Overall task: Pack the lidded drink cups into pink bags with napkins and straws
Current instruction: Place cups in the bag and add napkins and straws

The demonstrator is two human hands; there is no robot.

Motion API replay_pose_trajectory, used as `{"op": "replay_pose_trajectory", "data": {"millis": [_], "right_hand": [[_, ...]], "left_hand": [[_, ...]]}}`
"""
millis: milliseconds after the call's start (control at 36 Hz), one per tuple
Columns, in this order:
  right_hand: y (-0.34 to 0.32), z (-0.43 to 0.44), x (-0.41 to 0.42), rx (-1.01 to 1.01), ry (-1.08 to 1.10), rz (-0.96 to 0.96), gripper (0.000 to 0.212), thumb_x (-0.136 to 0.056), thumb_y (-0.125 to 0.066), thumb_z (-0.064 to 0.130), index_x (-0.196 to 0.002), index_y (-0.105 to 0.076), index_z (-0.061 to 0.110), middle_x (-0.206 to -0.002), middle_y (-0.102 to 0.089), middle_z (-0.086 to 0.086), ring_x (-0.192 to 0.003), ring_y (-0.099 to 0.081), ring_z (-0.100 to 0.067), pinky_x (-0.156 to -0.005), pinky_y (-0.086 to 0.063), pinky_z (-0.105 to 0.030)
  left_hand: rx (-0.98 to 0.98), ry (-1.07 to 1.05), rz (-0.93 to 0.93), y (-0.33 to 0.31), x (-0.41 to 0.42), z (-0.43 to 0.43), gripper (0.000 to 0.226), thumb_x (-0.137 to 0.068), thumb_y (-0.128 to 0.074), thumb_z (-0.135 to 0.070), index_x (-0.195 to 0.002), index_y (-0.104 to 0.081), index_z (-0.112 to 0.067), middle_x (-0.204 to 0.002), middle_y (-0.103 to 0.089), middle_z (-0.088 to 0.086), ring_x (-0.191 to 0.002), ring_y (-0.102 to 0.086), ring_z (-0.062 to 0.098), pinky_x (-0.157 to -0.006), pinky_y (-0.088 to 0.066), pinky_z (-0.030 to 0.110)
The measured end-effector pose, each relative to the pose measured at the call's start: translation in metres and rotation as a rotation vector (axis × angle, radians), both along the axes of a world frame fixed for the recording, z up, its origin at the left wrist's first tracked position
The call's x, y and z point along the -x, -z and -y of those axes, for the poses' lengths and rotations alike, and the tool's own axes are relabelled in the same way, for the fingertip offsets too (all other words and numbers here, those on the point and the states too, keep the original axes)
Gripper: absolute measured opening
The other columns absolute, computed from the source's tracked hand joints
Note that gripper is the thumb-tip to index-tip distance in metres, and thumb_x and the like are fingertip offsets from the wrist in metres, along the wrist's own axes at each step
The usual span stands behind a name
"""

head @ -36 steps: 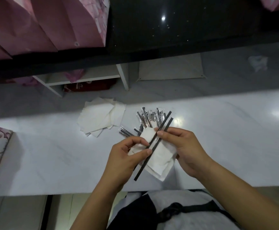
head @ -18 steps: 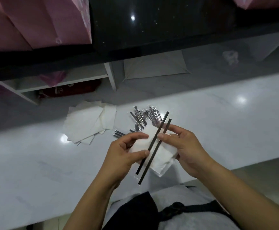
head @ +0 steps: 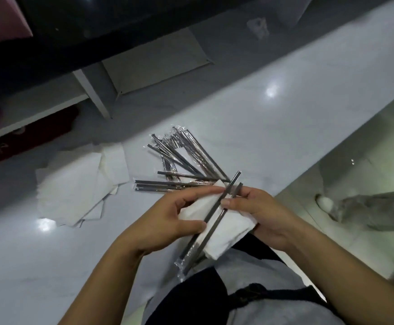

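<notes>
Wrapped straws (head: pixel 212 219), two side by side, lie across a folded napkin (head: pixel 231 233), held just on the person's side of the loose straw pile (head: pixel 186 165) on the tabletop (head: pixel 285 137). Their long axis runs diagonally, with the far ends pointing at that pile. Left hand (head: pixel 165 224) pinches the napkin's edge, and right hand (head: pixel 266 216) thumbs the straws down onto it.

A folded white napkin (head: pixel 225 233) sits tilted before your chest, its left edge pinched by your left hand (head: pixel 167 221). Two dark straws (head: pixel 214 215) in clear wrappers lie side by side diagonally across it, pinned under the thumb of your right hand (head: pixel 261 214). Beyond them on the white counter (head: pixel 285 137) lies a fanned heap of wrapped straws (head: pixel 181 165), and just beside it to the left a loose stack of white napkins (head: pixel 78 191) (a pink bag (head: pixel 1 17) corner shows top left).
</notes>
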State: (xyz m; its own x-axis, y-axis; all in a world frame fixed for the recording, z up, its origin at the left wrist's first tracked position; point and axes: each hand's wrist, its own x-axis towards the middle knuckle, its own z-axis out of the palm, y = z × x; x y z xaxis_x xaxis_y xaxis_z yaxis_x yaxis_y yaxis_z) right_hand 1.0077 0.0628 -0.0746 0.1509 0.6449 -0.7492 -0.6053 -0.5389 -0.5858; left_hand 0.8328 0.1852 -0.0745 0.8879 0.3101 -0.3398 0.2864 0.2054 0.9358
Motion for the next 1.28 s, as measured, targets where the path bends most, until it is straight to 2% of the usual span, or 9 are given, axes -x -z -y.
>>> {"op": "replay_pose_trajectory", "data": {"millis": [139,333,500,639,750,861,1000,1167,1278], "right_hand": [[-0.006,0.001,-0.003,0.001,0.034,0.057,0.015,-0.081,-0.069,0.002,-0.095,-0.073,0.007,-0.095,-0.073,-0.016,-0.081,-0.07,-0.026,-0.07,-0.058,-0.035],[-0.014,0.0,-0.013,-0.018,0.092,0.043,0.033,-0.086,-0.065,0.001,-0.118,-0.066,0.0,-0.099,-0.071,-0.015,-0.081,-0.07,-0.023,-0.065,-0.059,-0.033],[-0.016,0.001,-0.025,-0.066,0.065,0.014,0.04,-0.077,-0.068,0.007,-0.116,-0.067,0.0,-0.104,-0.069,-0.016,-0.093,-0.068,-0.028,-0.077,-0.057,-0.038],[-0.014,0.001,-0.041,-0.079,0.126,-0.032,0.035,-0.072,-0.071,0.008,-0.107,-0.068,0.003,-0.099,-0.069,-0.015,-0.086,-0.069,-0.025,-0.073,-0.059,-0.034],[-0.014,-0.005,-0.057,-0.091,0.137,-0.066,0.046,-0.067,-0.074,0.007,-0.112,-0.065,-0.001,-0.1,-0.064,-0.016,-0.087,-0.064,-0.024,-0.074,-0.057,-0.034],[-0.022,-0.012,-0.075,-0.213,0.149,-0.259,0.015,-0.078,-0.058,-0.002,-0.091,-0.063,0.003,-0.075,-0.069,-0.007,-0.068,-0.069,-0.016,-0.069,-0.061,-0.028],[-0.029,-0.021,-0.095,-0.262,0.142,-0.551,0.033,-0.081,-0.04,-0.011,-0.085,-0.072,-0.006,-0.088,-0.072,-0.018,-0.082,-0.074,-0.024,-0.076,-0.062,-0.031],[-0.021,-0.029,-0.106,-0.182,0.003,-0.364,0.01,-0.073,-0.065,0.004,-0.074,-0.074,0.008,-0.07,-0.068,-0.007,-0.057,-0.066,-0.011,-0.055,-0.057,-0.021],[-0.01,-0.029,-0.11,-0.135,-0.139,-0.24,0.016,-0.07,-0.073,0.011,-0.083,-0.064,0.014,-0.068,-0.06,0.002,-0.055,-0.054,-0.009,-0.055,-0.051,-0.021]], "left_hand": [[-0.068,0.054,0.025,-0.004,-0.007,-0.005,0.073,-0.085,-0.067,0.01,-0.139,-0.053,-0.036,-0.139,-0.054,-0.025,-0.128,-0.052,0.002,-0.104,-0.047,0.027],[-0.154,0.006,-0.056,0.003,-0.019,-0.003,0.063,-0.081,-0.08,-0.01,-0.131,-0.055,-0.039,-0.126,-0.058,-0.031,-0.116,-0.057,-0.005,-0.095,-0.049,0.018],[0.254,-0.046,-0.165,0.009,-0.026,-0.003,0.057,-0.075,-0.079,0.005,-0.122,-0.064,-0.024,-0.101,-0.074,0.003,-0.083,-0.07,0.017,-0.068,-0.055,0.024],[0.301,-0.204,-0.159,0.008,-0.028,0.009,0.031,-0.079,-0.072,0.009,-0.104,-0.072,-0.009,-0.094,-0.077,0.006,-0.081,-0.071,0.015,-0.067,-0.055,0.023],[0.379,-0.423,-0.151,0.007,-0.039,0.021,0.04,-0.079,-0.069,0.002,-0.117,-0.07,-0.008,-0.112,-0.074,0.011,-0.097,-0.072,0.024,-0.073,-0.057,0.03],[0.411,-0.628,-0.076,-0.005,-0.051,0.035,0.033,-0.075,-0.068,-0.004,-0.106,-0.077,-0.011,-0.111,-0.074,0.012,-0.092,-0.07,0.021,-0.076,-0.059,0.034],[0.512,-0.856,0.046,-0.02,-0.066,0.054,0.032,-0.067,-0.068,0.008,-0.088,-0.081,-0.011,-0.087,-0.073,0.011,-0.071,-0.07,0.019,-0.062,-0.057,0.025],[0.451,-0.847,0.153,-0.028,-0.071,0.08,0.054,-0.064,-0.082,-0.02,-0.114,-0.072,0.0,-0.11,-0.07,0.02,-0.091,-0.07,0.03,-0.08,-0.057,0.034],[0.206,-0.864,-0.055,-0.035,-0.071,0.103,0.068,-0.071,-0.077,-0.049,-0.121,-0.068,-0.004,-0.118,-0.068,0.019,-0.111,-0.066,0.036,-0.093,-0.055,0.041]]}}
